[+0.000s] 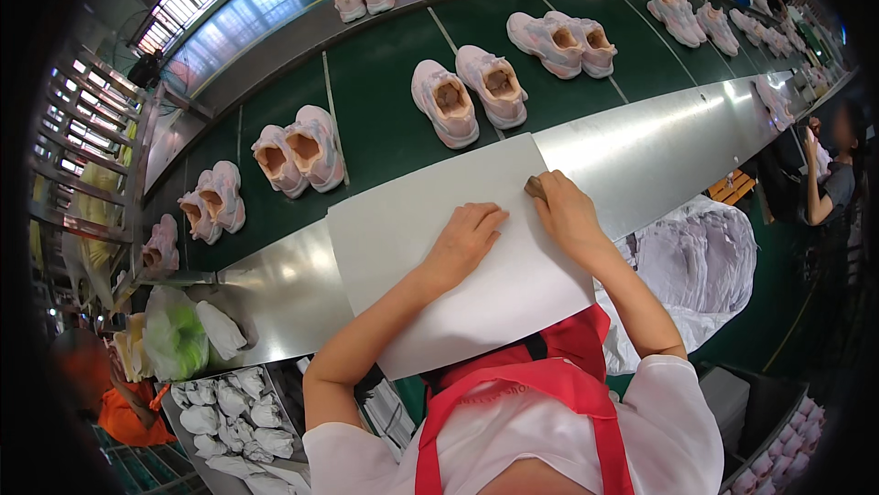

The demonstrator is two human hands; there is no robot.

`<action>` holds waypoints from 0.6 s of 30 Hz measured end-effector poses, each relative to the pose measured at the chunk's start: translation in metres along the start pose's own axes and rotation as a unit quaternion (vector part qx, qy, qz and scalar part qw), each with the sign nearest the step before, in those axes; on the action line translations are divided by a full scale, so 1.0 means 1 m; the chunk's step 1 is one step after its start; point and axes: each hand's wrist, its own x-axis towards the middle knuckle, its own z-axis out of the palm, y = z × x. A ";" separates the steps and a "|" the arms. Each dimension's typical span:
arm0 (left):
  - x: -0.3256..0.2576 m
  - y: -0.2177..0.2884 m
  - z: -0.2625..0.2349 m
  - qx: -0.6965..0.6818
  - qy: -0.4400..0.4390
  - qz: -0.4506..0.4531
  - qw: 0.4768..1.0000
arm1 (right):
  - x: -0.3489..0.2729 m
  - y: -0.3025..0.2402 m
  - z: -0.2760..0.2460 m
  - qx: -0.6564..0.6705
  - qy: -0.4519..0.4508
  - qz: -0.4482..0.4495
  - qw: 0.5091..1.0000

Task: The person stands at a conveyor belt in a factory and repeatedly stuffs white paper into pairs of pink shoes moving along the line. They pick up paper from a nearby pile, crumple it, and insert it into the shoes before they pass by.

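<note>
A large white sheet of paper (430,257) lies on the steel ledge (275,293) in front of me. My left hand (465,240) rests flat on the sheet near its middle, fingers together. My right hand (566,213) sits at the sheet's right edge, closed on a small brown tool (534,187) that presses on the paper. Just beyond the sheet, a pair of pale pink sneakers (467,97) stands on the green conveyor belt (385,101).
More pink sneaker pairs (298,154) (560,42) ride the belt to the left and right. A bin of white crumpled paper wads (229,413) sits at lower left, a pile of white tissue (696,257) at right. Another person (829,174) stands far right.
</note>
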 end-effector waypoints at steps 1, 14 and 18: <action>0.000 0.000 0.002 0.006 0.008 -0.013 1.000 | -0.003 -0.003 -0.001 0.018 -0.016 -0.029 0.999; 0.019 0.021 -0.003 -0.014 -0.053 0.037 0.998 | 0.001 0.025 0.002 0.109 0.076 -0.008 0.991; 0.021 0.021 0.008 0.082 -0.086 -0.015 0.993 | -0.014 0.050 0.010 0.098 0.251 -0.049 0.962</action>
